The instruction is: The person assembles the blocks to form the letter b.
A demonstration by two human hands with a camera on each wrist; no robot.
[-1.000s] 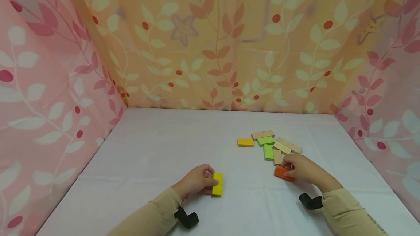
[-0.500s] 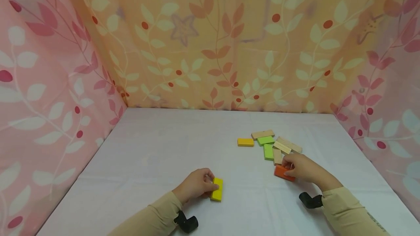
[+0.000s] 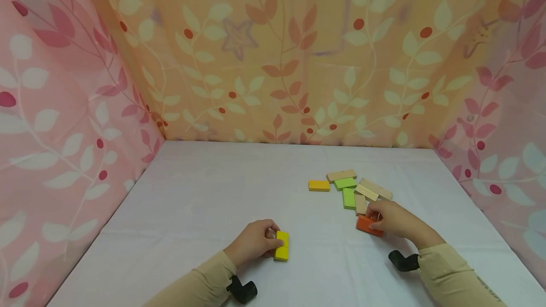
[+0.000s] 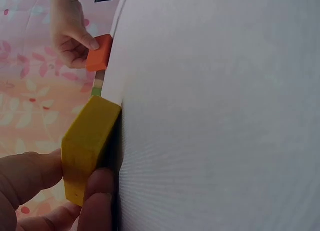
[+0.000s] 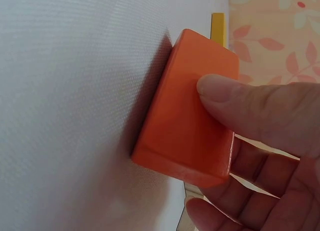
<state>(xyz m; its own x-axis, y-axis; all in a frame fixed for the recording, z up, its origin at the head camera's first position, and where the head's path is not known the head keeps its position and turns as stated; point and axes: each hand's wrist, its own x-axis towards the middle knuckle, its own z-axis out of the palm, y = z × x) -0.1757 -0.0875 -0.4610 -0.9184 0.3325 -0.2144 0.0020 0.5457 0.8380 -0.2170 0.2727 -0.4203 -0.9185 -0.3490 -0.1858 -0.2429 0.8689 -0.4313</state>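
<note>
In the head view my left hand (image 3: 254, 242) pinches a yellow block (image 3: 281, 246) between thumb and fingers, left of the other blocks. Close up in the left wrist view, the yellow block (image 4: 89, 146) is held just at or above the white cloth; I cannot tell if it touches. My right hand (image 3: 396, 224) grips an orange block (image 3: 367, 225) at the near end of a loose group of blocks. Its thumb presses the broad face of the orange block (image 5: 187, 111) in the right wrist view, while the other fingers lie behind, partly hidden.
Beyond the right hand lie two green blocks (image 3: 349, 198), several plain wooden blocks (image 3: 341, 175) and an amber-yellow block (image 3: 319, 185) set slightly apart. White cloth (image 3: 204, 193) covers the table. Patterned curtains (image 3: 273, 60) enclose the back and both sides.
The left hand has shifted slightly toward the table's near edge with the yellow block, whose angle has turned a little. The right hand and the orange block have stayed almost still.
</note>
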